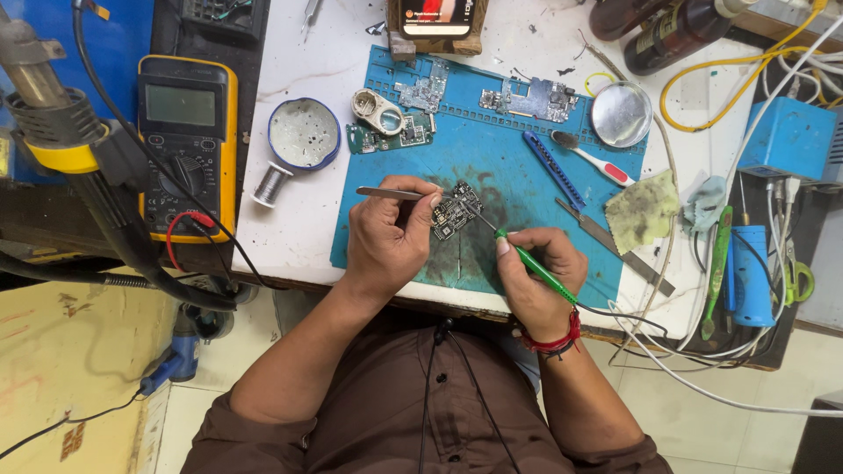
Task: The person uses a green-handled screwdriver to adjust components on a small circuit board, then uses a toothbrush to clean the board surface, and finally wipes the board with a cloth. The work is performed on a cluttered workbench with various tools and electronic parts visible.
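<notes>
Gripping tweezers (391,192), left hand (386,241) pins small circuit board (455,211).

— What did the bench carry when I looked down?
— A white worktop (290,233) with a blue mat (527,175) on it. I saw a yellow multimeter (187,145) at its left edge, a round tin (303,133), a solder spool (270,185) and a stained cloth (641,211).
</notes>
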